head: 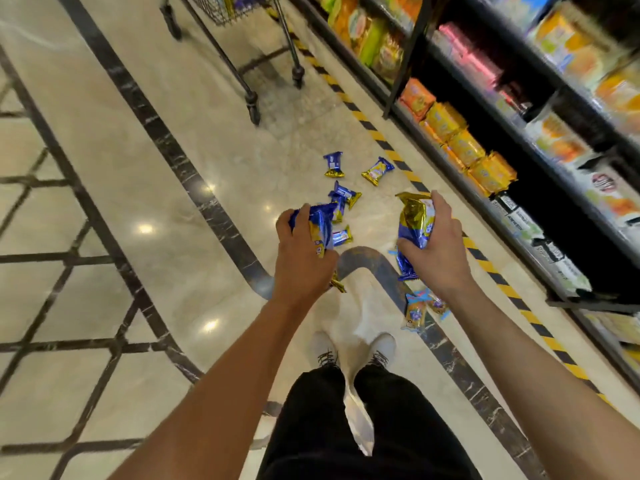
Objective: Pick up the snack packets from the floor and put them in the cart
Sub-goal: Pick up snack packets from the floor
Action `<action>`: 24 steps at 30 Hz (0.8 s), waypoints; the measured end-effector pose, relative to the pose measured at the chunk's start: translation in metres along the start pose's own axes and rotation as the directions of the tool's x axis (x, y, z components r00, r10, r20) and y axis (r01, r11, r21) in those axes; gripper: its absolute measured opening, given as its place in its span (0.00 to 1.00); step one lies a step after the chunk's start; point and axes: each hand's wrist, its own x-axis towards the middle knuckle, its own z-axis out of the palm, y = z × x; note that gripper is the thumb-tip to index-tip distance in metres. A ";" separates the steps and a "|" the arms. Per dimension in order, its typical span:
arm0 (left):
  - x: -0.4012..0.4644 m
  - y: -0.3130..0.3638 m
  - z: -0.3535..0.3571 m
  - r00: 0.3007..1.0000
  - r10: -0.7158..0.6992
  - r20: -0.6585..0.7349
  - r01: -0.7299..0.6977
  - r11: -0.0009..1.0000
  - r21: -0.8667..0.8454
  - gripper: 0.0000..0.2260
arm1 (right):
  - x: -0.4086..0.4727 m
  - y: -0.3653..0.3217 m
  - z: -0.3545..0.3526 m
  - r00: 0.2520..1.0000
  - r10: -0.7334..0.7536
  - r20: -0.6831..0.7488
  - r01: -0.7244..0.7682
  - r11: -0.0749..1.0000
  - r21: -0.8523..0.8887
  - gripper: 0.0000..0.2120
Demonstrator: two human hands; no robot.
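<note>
We note the left hand [304, 251] gripping blue-and-gold snack packets [320, 226]. Loose packets [341, 199] lie on the floor [138, 168] beyond. The right hand [433, 251] clutches another bundle [414, 220]. The cart [242, 46] stands far ahead, shelves [502, 116] at right.

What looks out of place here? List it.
Snack packets lie scattered on the floor by the shelf instead of in the cart. Both hands, left and right, already hold several.
</note>
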 end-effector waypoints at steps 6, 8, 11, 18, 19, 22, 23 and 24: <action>-0.034 0.016 -0.070 0.995 0.017 -0.097 -0.019 1.000 -0.018 0.36 | -0.024 -0.080 0.018 0.996 -0.038 0.079 0.027 0.991 0.130 0.43; -0.036 0.016 -0.085 0.992 0.003 -0.125 -0.009 0.999 -0.047 0.35 | -0.022 -0.098 0.027 0.994 -0.046 0.103 0.030 0.987 0.155 0.44; -0.032 0.017 -0.109 0.986 -0.027 -0.163 0.018 0.998 -0.059 0.35 | -0.013 -0.122 0.040 0.985 -0.096 0.141 0.076 0.987 0.138 0.43; 0.007 0.015 -0.168 0.935 -0.085 -0.345 0.068 0.996 -0.059 0.35 | 0.037 -0.193 0.064 0.937 -0.264 0.230 0.240 0.962 0.128 0.43; 0.015 0.014 -0.175 0.925 -0.087 -0.369 0.070 0.996 -0.058 0.34 | 0.046 -0.205 0.068 0.925 -0.293 0.240 0.266 0.954 0.139 0.42; 0.040 0.014 -0.196 0.893 -0.077 -0.443 0.050 0.996 -0.071 0.33 | 0.074 -0.241 0.080 0.893 -0.360 0.271 0.333 0.932 0.143 0.42; 0.050 0.015 -0.204 0.882 -0.081 -0.464 0.048 0.995 -0.082 0.33 | 0.086 -0.254 0.082 0.881 -0.382 0.280 0.356 0.924 0.139 0.42; 0.060 0.017 -0.213 0.874 -0.094 -0.477 0.060 0.994 -0.088 0.33 | 0.098 -0.267 0.084 0.869 -0.400 0.290 0.376 0.916 0.139 0.41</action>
